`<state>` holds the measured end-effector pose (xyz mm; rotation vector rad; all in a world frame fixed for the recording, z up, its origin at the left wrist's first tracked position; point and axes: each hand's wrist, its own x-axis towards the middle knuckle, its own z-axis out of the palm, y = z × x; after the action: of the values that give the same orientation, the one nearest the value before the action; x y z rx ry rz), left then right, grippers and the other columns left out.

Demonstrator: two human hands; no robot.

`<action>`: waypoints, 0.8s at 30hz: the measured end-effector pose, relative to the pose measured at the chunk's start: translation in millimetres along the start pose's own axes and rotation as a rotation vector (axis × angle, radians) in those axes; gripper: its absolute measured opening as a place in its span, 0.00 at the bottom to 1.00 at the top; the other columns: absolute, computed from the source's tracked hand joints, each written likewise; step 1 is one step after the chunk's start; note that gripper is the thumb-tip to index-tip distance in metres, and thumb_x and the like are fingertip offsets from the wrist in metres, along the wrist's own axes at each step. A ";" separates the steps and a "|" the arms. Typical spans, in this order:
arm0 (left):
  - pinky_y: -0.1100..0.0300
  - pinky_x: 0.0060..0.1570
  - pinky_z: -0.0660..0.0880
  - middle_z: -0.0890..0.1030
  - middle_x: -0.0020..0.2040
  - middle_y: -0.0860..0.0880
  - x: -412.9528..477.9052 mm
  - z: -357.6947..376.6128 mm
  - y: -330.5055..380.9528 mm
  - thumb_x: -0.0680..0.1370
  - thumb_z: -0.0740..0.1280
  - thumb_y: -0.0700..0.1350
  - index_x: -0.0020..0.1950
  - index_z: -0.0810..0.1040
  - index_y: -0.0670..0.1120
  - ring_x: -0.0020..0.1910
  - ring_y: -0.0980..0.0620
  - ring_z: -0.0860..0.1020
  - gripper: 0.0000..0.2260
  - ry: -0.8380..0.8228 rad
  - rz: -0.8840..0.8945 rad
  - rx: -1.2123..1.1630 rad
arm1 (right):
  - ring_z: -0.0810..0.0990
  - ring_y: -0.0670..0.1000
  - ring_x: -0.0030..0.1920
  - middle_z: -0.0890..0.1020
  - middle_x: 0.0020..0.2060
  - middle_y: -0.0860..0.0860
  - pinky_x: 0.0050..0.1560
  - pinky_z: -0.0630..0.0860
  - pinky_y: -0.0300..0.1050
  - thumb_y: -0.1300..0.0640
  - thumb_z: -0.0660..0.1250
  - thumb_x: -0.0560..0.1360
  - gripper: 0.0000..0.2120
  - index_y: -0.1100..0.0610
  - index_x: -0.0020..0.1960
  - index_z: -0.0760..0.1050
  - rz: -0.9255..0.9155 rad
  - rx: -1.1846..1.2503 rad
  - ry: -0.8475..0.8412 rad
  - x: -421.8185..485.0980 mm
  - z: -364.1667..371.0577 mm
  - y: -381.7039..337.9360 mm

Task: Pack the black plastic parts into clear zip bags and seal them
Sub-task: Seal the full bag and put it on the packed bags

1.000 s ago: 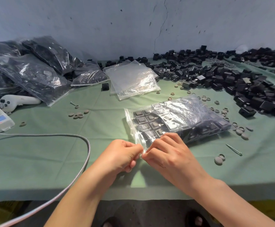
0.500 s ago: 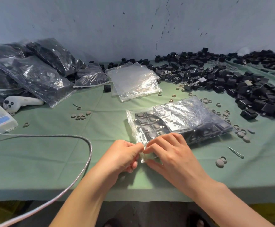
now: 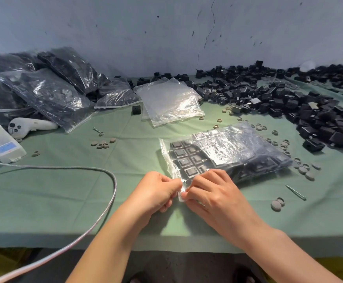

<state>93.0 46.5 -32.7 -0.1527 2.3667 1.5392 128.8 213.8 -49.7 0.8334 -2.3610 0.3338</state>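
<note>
Both hands — left hand (image 3: 156, 190) and right hand (image 3: 213, 193) — pinch the near edge of a filled zip bag (image 3: 227, 152) lying on the table (image 3: 64, 201) just beyond them, loose black parts (image 3: 288, 99) farther right.

**Open cloth front left, clutter right and back**

The widest bare stretch of the green cloth (image 3: 44, 201) lay front left, crossed only by a braided cable (image 3: 64, 167) curving from the left edge to the front edge. The left hand (image 3: 156, 190) and right hand (image 3: 213, 193) pinched the near corner of the filled bag (image 3: 238, 152), which blocked the centre right. Beyond it, a heap of loose black parts (image 3: 288, 103) closed off the right and back. A stack of empty bags (image 3: 170, 101) sat mid-back. Packed bags (image 3: 50, 94) filled the back left, fronted by a white controller (image 3: 31, 125) and a small white device (image 3: 3, 144). Grey rings (image 3: 103, 144) and a pin (image 3: 296, 192) dotted the gaps.
</note>
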 end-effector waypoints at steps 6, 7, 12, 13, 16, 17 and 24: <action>0.62 0.27 0.58 0.69 0.20 0.48 3.2 -1.6 2.2 0.71 0.67 0.44 0.20 0.70 0.48 0.22 0.50 0.63 0.18 0.023 -0.008 -0.008 | 0.79 0.49 0.44 0.80 0.40 0.43 0.55 0.71 0.43 0.51 0.64 0.80 0.11 0.51 0.42 0.82 -0.002 0.005 -0.006 -0.8 -0.4 1.7; 0.62 0.27 0.58 0.68 0.20 0.48 4.1 -1.4 2.3 0.71 0.66 0.43 0.20 0.70 0.48 0.22 0.50 0.63 0.18 0.026 -0.007 -0.009 | 0.79 0.49 0.44 0.80 0.40 0.43 0.55 0.71 0.43 0.51 0.64 0.80 0.12 0.50 0.41 0.82 -0.003 0.006 -0.003 -0.8 0.1 1.7; 0.63 0.27 0.58 0.68 0.20 0.48 9.4 -1.6 3.9 0.71 0.66 0.43 0.19 0.70 0.48 0.22 0.50 0.62 0.19 0.055 -0.021 -0.024 | 0.78 0.48 0.44 0.80 0.39 0.42 0.55 0.70 0.43 0.51 0.66 0.78 0.10 0.50 0.41 0.82 -0.010 0.013 0.004 -1.2 2.0 3.3; 0.63 0.27 0.58 0.68 0.20 0.48 10.3 -1.7 4.2 0.71 0.66 0.43 0.19 0.70 0.48 0.21 0.50 0.62 0.19 0.059 -0.024 -0.029 | 0.79 0.49 0.44 0.80 0.39 0.42 0.55 0.71 0.43 0.52 0.68 0.78 0.08 0.50 0.41 0.82 -0.010 0.016 0.001 -1.4 2.4 4.0; 0.66 0.24 0.58 0.67 0.20 0.48 13.3 -1.1 5.4 0.72 0.66 0.42 0.19 0.70 0.47 0.20 0.51 0.61 0.20 0.066 -0.029 -0.044 | 0.79 0.49 0.43 0.80 0.39 0.43 0.54 0.73 0.45 0.54 0.74 0.75 0.05 0.51 0.40 0.82 -0.007 0.020 -0.002 -2.2 4.4 5.6; 0.67 0.23 0.58 0.67 0.20 0.48 14.2 -1.0 6.0 0.72 0.66 0.42 0.19 0.70 0.47 0.20 0.52 0.61 0.20 0.069 -0.029 -0.050 | 0.79 0.49 0.43 0.80 0.39 0.43 0.53 0.74 0.46 0.54 0.75 0.75 0.05 0.51 0.40 0.82 -0.006 0.024 -0.002 -2.3 5.1 6.0; 0.69 0.21 0.58 0.67 0.20 0.48 19.4 -3.2 9.6 0.74 0.66 0.41 0.23 0.70 0.46 0.19 0.52 0.60 0.19 0.090 -0.021 -0.064 | 0.79 0.49 0.43 0.79 0.37 0.43 0.52 0.72 0.45 0.53 0.73 0.74 0.05 0.50 0.40 0.82 -0.014 0.044 0.010 -2.1 8.7 8.9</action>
<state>71.5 49.1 -29.2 -0.2665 2.3765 1.6318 120.5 218.1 -58.1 0.8659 -2.3450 0.3843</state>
